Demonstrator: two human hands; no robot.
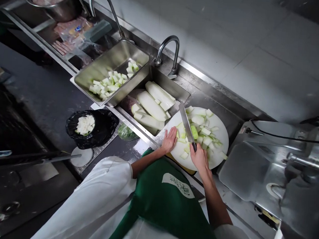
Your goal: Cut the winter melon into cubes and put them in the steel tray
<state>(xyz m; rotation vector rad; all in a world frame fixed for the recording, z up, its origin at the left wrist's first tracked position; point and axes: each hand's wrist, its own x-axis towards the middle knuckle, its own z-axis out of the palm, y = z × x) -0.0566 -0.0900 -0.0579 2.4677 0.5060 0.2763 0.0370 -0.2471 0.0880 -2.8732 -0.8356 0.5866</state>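
Observation:
My right hand (199, 156) grips the black handle of a kitchen knife (187, 124). Its long blade points away from me over a round white cutting board (220, 136). Cut chunks of pale green gourd (206, 140) are scattered over the board on both sides of the blade. On the board's left edge rests my left hand (169, 140), fingers stretched out, beside some pieces left of the knife. Long peeled gourd pieces (152, 105) lie in the sink just left of the board.
A steel pan (82, 75) with gourd cubes sits across the sink. Curved faucets (177, 48) rise along the wall. A black-bagged bin (105, 128) holding white scraps stands below at left. Further left are packaged meat (73, 31) and a pot (60, 10). Steel equipment (248, 164) stands right.

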